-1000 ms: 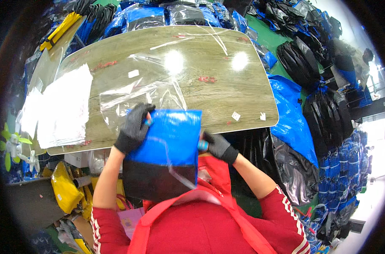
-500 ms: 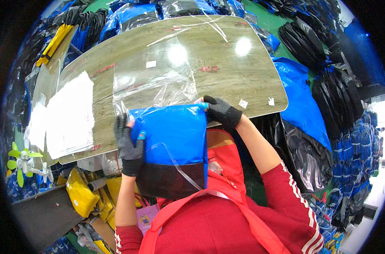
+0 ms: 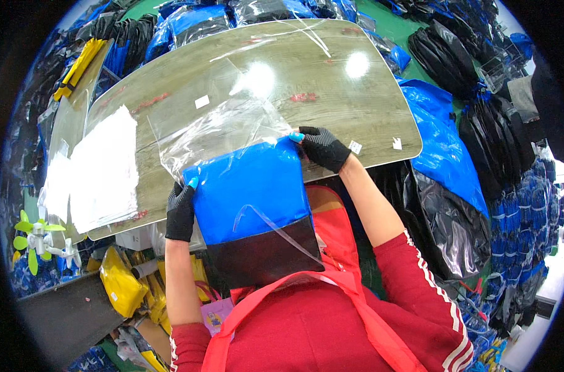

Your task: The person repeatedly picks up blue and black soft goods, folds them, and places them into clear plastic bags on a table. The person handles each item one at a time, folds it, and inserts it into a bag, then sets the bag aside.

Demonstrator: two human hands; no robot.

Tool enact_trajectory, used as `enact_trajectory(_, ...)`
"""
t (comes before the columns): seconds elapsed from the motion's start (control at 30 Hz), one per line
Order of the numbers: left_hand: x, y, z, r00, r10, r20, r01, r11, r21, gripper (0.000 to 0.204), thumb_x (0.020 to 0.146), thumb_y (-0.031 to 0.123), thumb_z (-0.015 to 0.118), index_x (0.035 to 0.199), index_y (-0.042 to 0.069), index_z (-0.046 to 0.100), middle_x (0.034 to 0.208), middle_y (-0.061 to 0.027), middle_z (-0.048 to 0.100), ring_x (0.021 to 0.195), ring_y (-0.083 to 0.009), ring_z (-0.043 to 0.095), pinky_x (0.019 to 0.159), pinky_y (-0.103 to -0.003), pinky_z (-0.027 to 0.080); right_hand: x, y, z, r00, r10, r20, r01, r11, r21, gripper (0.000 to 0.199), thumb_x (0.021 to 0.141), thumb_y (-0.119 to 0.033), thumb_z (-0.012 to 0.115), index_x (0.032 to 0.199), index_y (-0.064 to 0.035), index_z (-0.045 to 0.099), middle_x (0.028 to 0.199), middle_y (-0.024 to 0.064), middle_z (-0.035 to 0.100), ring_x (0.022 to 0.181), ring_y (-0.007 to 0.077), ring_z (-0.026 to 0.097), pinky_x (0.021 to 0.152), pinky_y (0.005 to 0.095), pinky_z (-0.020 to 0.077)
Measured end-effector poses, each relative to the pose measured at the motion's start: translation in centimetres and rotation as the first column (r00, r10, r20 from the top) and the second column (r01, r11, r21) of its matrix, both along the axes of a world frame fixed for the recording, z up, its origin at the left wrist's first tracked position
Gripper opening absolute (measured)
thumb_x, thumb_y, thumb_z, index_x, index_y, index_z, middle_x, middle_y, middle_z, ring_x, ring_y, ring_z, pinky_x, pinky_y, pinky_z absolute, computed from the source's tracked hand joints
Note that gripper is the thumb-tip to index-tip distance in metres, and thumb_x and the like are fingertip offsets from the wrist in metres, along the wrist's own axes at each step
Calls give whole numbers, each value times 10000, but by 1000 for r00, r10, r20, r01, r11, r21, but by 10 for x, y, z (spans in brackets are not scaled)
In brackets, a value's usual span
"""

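Observation:
A flat blue item with a black lower band (image 3: pixel 251 192), like a folded bag, hangs over the table's near edge toward my lap. Its top edge lies at the mouth of a clear plastic bag (image 3: pixel 201 133) spread on the table. My left hand (image 3: pixel 181 211), in a black glove with blue-tipped fingers, pinches the upper left corner. At the upper right corner my right hand (image 3: pixel 322 149), gloved the same way, pinches the item together with the plastic. A clear strip (image 3: pixel 275 226) lies loosely across the item's front.
On the wood-patterned table (image 3: pixel 350 105) lie a stack of white sheets (image 3: pixel 108 173), small white labels (image 3: pixel 201 101) and clear strips (image 3: pixel 310 37). A small green-bladed fan (image 3: pixel 34 239) is at left. Yellow bags (image 3: pixel 122 282) sit below; blue and black bundles (image 3: pixel 446 62) surround the table.
The blue item and plastic bag have tilted, their left side lower. My left hand has gone from spread fingers beside the item to pinching its corner; my right hand has risen slightly.

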State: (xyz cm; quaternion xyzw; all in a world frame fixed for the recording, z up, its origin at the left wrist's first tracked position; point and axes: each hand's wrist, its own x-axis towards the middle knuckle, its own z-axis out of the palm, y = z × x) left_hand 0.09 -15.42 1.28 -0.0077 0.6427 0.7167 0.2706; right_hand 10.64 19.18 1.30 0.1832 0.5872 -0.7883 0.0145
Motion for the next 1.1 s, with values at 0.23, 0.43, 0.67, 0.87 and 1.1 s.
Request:
enact_trajectory(0.23,7,7,6,991,-93,92,94,996,-6,449,857,281,697,1211,31,580,1094,-88,641,945,-186,613,829,-321,502,6,-20,-19,958,-184,-218,263,866,425,249,828,-243,729,955,-32,691,772,51,662,720,135,604,700,300,500)
enact_trajectory(0.43,22,7,6,994,-56,98,58,998,-22,457,858,292,698,1212,28,581,1107,-98,638,952,-187,614,852,-326,499,69,-37,-26,973,-135,-190,231,655,720,247,901,-253,641,979,-20,666,803,95,681,708,184,636,649,308,500)
enact_trajectory(0.67,26,10,7,986,-105,130,107,994,-13,469,869,340,685,1200,24,583,1078,-89,635,937,-173,604,831,-321,497,55,-24,5,947,-321,-18,312,903,295,295,863,-246,690,1000,-13,572,891,119,673,721,198,657,654,347,536)
enact_trajectory(0.87,23,7,9,997,-54,-59,49,995,-87,365,908,313,647,1168,64,589,1030,-24,615,905,-127,558,807,-275,465,48,-30,-17,983,-140,-119,180,609,772,349,914,-337,601,898,11,619,779,220,630,655,246,630,603,370,462)
enact_trajectory(1.1,41,4,3,999,-43,30,47,986,-158,563,874,406,665,1294,53,541,1155,-114,620,986,-208,602,875,-353,501,111,-62,-22,952,-152,-264,304,511,804,262,909,-271,620,1036,-44,641,849,177,670,778,294,682,683,369,520)
